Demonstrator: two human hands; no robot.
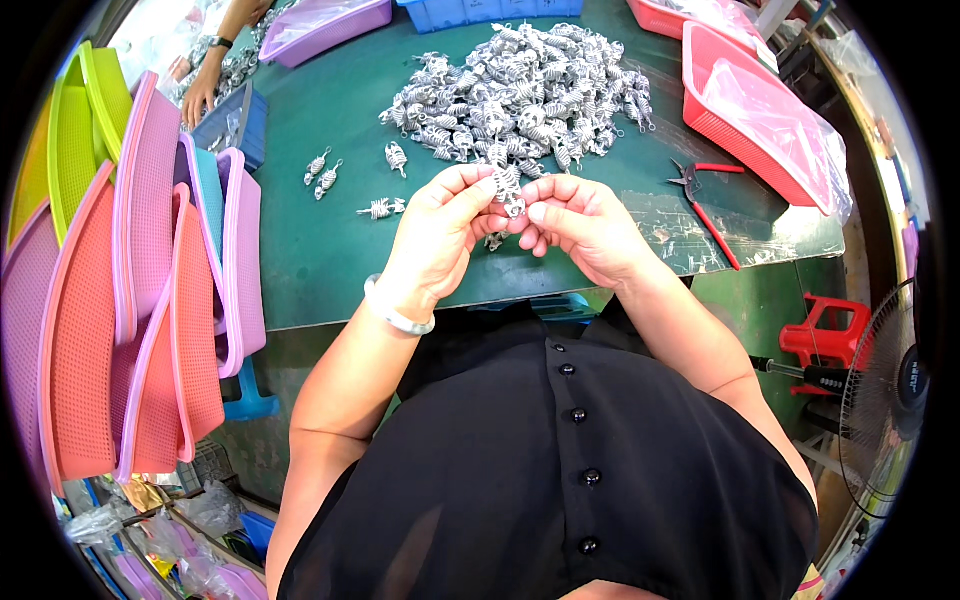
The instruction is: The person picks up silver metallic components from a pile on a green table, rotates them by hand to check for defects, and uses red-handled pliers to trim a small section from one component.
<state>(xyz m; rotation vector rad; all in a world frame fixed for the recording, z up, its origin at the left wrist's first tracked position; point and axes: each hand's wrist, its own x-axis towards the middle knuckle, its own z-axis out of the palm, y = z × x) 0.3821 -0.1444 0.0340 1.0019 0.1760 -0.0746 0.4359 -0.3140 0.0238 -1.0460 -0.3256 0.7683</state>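
Note:
Over the near edge of the green table (330, 265), my left hand (440, 225) and my right hand (585, 225) meet at the fingertips. Between them is a small silver-grey ribbed metal piece (513, 205), pinched from both sides by thumbs and fingers. Just beyond my fingers rises a large heap of similar metal pieces (530, 90), several with small loops at their ends. Another grey piece (495, 241) shows partly below my fingertips. Off to the left lie a few loose pieces (381, 208). Pliers with red handles (712, 215) rest opened on the table, right of my right hand.
Stacked plastic baskets (80, 320) crowd the left side. A red basket (700, 130) with clear plastic stands at the right, and purple (330, 35) and blue (490, 12) ones at the back. Another person's hand (200, 95) is by a blue bin (250, 130). A fan (875, 400) stands right.

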